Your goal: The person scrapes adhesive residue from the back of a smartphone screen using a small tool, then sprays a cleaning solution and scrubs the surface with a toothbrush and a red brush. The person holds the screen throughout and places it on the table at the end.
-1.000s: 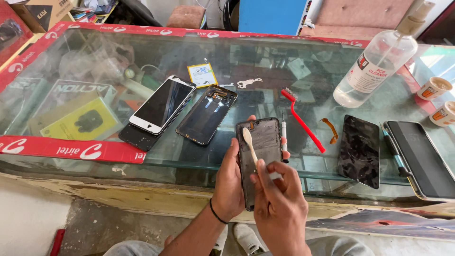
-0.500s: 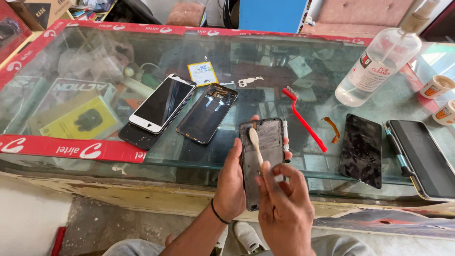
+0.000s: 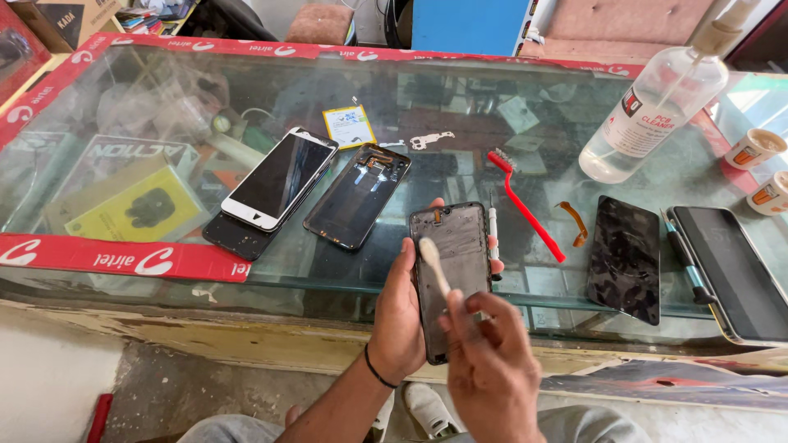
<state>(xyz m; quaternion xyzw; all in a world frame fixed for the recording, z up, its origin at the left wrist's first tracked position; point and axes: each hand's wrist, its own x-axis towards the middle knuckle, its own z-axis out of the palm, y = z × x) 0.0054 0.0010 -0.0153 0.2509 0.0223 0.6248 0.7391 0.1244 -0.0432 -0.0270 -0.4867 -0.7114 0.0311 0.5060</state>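
My left hand (image 3: 398, 316) grips a dark, opened phone frame (image 3: 453, 262) upright in front of the glass counter's front edge. My right hand (image 3: 492, 369) holds a pale toothbrush (image 3: 432, 261) whose bristled head rests on the upper left part of the phone frame. A red-handled brush (image 3: 525, 205) lies on the glass just beyond the phone. Left of it sit another black phone shell (image 3: 357, 197) and a white-framed phone (image 3: 281, 178) stacked on a dark back cover.
A clear spray bottle of liquid (image 3: 652, 111) lies at the back right, near two small paper cups (image 3: 755, 149). A cracked black screen (image 3: 624, 256), a dark tablet-like phone (image 3: 739, 271) and a teal screwdriver (image 3: 683, 254) occupy the right. A yellow battery (image 3: 349, 125) sits mid-counter.
The toothbrush head has shifted slightly along the phone frame as my right hand moves; my left hand keeps the phone in nearly the same place.
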